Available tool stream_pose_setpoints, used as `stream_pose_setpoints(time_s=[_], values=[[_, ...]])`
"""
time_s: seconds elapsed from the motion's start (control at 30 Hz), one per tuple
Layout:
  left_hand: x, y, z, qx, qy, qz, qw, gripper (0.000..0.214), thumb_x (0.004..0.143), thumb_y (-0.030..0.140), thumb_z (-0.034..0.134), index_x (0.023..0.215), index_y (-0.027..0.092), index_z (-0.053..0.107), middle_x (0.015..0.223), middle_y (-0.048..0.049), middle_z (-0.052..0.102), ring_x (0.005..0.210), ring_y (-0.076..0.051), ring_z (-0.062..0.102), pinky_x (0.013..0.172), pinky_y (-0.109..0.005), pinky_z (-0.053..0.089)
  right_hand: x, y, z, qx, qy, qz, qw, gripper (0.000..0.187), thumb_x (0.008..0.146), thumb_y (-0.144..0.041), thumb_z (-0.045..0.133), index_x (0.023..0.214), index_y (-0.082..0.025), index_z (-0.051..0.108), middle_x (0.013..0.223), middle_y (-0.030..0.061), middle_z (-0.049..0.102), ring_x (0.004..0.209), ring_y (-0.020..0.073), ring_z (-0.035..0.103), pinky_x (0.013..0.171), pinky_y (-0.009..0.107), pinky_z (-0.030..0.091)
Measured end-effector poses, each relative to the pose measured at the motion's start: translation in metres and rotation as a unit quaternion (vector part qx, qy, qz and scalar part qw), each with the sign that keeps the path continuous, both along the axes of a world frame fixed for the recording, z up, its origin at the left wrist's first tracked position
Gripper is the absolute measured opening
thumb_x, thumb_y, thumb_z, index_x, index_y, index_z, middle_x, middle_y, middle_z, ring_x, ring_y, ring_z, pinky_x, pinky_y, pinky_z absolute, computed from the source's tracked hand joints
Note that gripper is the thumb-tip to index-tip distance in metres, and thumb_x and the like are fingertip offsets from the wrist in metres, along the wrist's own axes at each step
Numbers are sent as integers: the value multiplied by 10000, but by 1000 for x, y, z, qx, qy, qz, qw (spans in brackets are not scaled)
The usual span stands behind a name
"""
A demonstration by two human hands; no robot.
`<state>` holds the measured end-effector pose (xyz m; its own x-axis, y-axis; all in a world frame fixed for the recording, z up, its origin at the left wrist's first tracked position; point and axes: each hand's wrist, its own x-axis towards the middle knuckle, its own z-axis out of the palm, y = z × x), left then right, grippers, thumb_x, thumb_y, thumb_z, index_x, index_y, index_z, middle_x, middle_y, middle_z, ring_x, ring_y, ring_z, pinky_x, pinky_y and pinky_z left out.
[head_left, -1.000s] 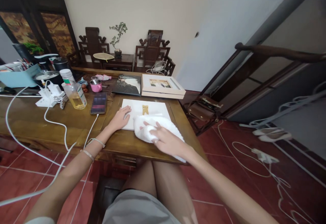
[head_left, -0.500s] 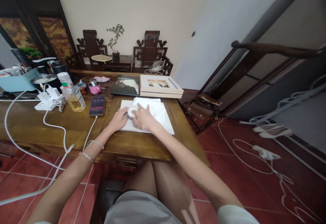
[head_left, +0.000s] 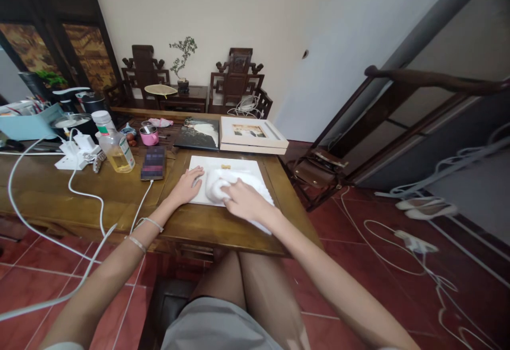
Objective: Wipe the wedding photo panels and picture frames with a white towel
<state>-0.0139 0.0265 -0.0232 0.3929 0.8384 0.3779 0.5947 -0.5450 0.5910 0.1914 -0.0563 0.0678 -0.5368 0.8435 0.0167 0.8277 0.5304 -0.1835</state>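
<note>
Mid-frame, I have the white cloth (head_left: 217, 188) under my right hand (head_left: 246, 201), the nearer one, its length slanting from a bunched end toward lower right across the white board (head_left: 205, 163). That hand is half-curled, gripping the bunch; my left hand (head_left: 188, 185), loosely spread and holding nothing, rests on the board's left edge.
</note>
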Motion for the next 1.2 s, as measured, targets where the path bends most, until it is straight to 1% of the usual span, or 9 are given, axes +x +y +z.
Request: stream_pose_setpoints(time_s=[0.13,0.23,0.4,0.53,0.6,0.7,0.9,1.07,1.2], values=[[1,0,3,4,4,3,1000,377,844,229,453,1179,163,615,1342,-111,566,1314,-246,455,1146,-484,251,-14,46,0,5,-8,-77,997,327,854,-207,382,1048,-141,637,1174,196,631,1080,356,581,934,487,375],[0,-1,10,-9,-30,18,999,396,890,272,397,1218,166,593,1334,-89,576,1276,-228,494,1124,-425,315,-36,61,-6,15,-3,-86,996,368,864,-205,368,1131,-115,605,1222,228,594,1228,385,463,973,595,309],[-4,-4,22,-55,-133,87,986,491,962,338,240,1293,128,535,1375,-88,539,1290,-216,475,1118,-379,328,-58,35,-11,9,5,44,999,325,822,-180,428,1066,-131,636,1248,195,594,1369,329,296,1056,608,195],[-1,-6,21,-49,-111,85,989,473,966,346,256,1285,154,549,1369,-67,548,1284,-212,482,1123,-381,326,-37,1,-3,-25,23,179,983,263,782,-117,426,922,-150,647,1070,151,678,1323,308,386,1066,534,234],[2,-6,17,-26,-90,75,993,465,964,349,273,1263,150,567,1358,-75,558,1284,-212,485,1121,-381,335,-22,-9,2,-34,20,186,982,223,767,-112,435,848,-163,636,938,117,701,1184,298,525,1058,477,267],[6,-5,10,5,-46,62,997,424,936,313,348,1223,124,596,1325,-105,582,1271,-228,502,1118,-396,346,-3,-9,6,-20,-6,126,992,190,782,-142,434,797,-169,621,774,92,688,912,285,627,1012,443,312],[3,-1,5,15,3,45,999,357,848,201,458,1131,110,655,1310,-131,590,1269,-250,508,1128,-418,336,2,51,0,-16,1,-46,999,277,828,-172,380,922,-148,639,935,140,700,959,305,606,901,395,378],[2,-1,6,26,13,48,998,362,843,185,458,1131,98,660,1295,-136,600,1252,-243,526,1121,-405,347,-32,111,-5,-10,43,-70,997,354,847,-183,340,1045,-119,626,1190,175,642,1061,312,572,862,371,408],[1,-2,9,36,25,48,998,336,853,197,465,1103,126,677,1226,-106,651,1174,-244,588,1075,-403,409,-64,133,-4,-16,74,-55,996,335,827,-178,371,1018,-148,645,1205,127,650,1053,279,582,857,319,410]])
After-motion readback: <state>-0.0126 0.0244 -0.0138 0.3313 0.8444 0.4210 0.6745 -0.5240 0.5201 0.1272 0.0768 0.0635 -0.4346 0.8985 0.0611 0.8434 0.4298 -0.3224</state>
